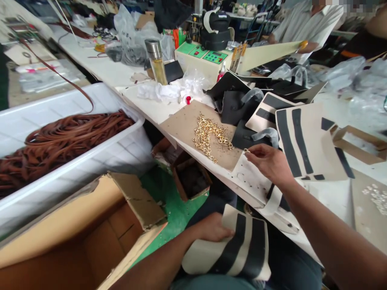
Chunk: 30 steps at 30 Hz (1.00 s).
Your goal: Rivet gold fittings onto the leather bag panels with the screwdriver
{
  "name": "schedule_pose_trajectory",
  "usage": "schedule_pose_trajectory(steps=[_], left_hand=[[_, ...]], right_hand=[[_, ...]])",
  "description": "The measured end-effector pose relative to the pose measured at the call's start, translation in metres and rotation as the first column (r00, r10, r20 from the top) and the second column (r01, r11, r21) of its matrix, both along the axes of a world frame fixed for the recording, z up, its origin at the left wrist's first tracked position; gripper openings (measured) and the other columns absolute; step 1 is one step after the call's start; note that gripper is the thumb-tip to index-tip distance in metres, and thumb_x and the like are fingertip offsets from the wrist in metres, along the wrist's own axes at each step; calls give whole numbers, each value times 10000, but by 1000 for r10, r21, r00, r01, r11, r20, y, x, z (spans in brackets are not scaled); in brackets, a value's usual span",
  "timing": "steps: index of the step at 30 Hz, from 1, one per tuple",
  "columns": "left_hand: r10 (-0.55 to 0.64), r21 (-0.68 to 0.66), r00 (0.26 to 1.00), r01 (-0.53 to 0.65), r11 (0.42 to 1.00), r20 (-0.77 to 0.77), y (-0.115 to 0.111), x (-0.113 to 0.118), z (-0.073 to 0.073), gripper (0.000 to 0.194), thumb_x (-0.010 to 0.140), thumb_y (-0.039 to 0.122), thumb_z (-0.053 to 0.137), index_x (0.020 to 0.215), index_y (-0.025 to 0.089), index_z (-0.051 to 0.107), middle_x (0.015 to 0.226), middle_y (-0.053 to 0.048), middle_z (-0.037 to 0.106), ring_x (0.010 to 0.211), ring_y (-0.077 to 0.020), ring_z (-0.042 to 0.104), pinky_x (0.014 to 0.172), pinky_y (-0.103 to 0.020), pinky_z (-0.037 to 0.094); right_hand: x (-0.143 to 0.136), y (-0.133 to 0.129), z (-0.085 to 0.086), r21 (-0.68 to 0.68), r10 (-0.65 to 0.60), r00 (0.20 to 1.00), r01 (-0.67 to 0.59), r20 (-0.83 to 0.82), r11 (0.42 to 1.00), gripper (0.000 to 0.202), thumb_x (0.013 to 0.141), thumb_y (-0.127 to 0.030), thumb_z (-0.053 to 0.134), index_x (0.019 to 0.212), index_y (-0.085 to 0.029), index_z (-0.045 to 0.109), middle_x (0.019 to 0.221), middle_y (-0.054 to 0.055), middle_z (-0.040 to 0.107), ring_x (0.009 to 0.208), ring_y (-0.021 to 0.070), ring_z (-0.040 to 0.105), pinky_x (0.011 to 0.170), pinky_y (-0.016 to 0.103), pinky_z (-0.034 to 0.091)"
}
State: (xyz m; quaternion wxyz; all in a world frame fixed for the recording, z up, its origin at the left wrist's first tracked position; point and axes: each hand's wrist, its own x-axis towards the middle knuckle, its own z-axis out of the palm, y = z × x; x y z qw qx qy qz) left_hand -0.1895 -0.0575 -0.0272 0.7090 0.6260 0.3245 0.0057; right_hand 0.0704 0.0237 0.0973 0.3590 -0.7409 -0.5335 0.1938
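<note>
Surface (250, 177) runs from 10 to 4 o'clock, cluttered. White bin (121, 157) at 9, heaped with brown straps (78, 133); open carton (136, 201) at 8. Machine (187, 54) at 12. Loose panels (320, 145), cream with black strips, lie at 3, overlapping; likely to slide if the right forearm drags across them. Brown board (178, 121) sits just above centre. Held panel (250, 249), cream with two black strips, is at 5, on the lap, tilted. Left hand (214, 227) grips its edge, thumb on top, other fingers mostly hidden; a loosened grip or shifted knee could send it off the lap, and pressing hard might crease it. Right hand (269, 161) at 3, just over the board's near corner, thumb and index closed in a pinch. Gold links (208, 133) are heaped mid-board, a few trailing toward the near edge; a sleeve or knuckle brushing them could tip some to the floor. Red cap (188, 99) at 12. Tiny piece (246, 150) in the right fingertips looks gold, probably a link, too small to be sure; shallow pinch, so a slip could lose it.
</note>
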Motion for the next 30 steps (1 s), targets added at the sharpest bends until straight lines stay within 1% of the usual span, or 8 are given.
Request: schedule_pose_trajectory(steps=[3,7,11,15,18,24,28,30], left_hand=[[-8,-10,1000,8,1000,2,2,4,-2,318,821,307,684,1041,131,831,1016,-108,831,900,-288,737,798,-348,548],[-66,-28,995,68,997,78,9,12,7,385,823,274,682,1156,132,812,1149,-96,820,1061,-314,743,962,-386,550],[-117,-6,982,120,993,145,20,20,18,400,946,358,604,1209,128,797,1219,-109,803,1161,-336,717,1073,-420,519],[-180,-29,970,188,982,165,38,28,15,544,958,554,641,1253,118,781,1186,-125,810,1156,-374,716,1029,-425,545],[-228,-19,965,233,972,131,43,32,13,550,952,580,648,1238,132,793,1165,-114,814,1143,-381,719,1000,-415,548],[-158,-22,983,161,987,90,38,31,13,493,948,580,656,1178,177,822,1122,-78,826,1134,-388,716,1012,-427,540],[-122,-33,987,126,991,103,33,30,13,568,938,598,671,1191,107,803,1146,-145,815,1154,-393,718,1015,-427,547],[-112,-30,988,116,993,102,32,29,13,550,938,594,676,1183,119,808,1143,-135,817,1146,-389,723,1008,-425,551]], right_hand=[[17,-52,12,-47,-129,987,125,-92,991,374,791,-567,800,988,-250,777,926,46,805,840,260,768,737,337,569],[47,-120,10,-125,-362,932,363,38,923,388,742,-593,801,957,-271,780,856,50,800,804,275,772,692,348,585],[64,-158,2,-141,-400,916,399,22,906,376,759,-564,743,927,-228,751,814,61,784,756,261,760,653,335,571],[69,-160,3,-125,-346,935,354,80,927,238,824,-436,672,904,-221,735,776,35,760,719,223,731,672,311,549],[67,-153,4,-117,-294,946,310,133,944,129,856,-316,636,897,-227,720,776,18,748,713,199,707,684,287,523],[68,-128,-1,-154,-98,884,187,458,970,119,896,-153,580,888,-224,674,912,34,734,816,194,658,732,278,432],[68,-121,-1,-216,-9,885,123,466,969,139,897,-126,585,862,-225,676,897,33,726,816,202,647,722,285,403],[68,-122,1,-248,24,898,95,439,964,135,889,-123,608,853,-226,687,884,26,729,805,198,650,721,280,412]])
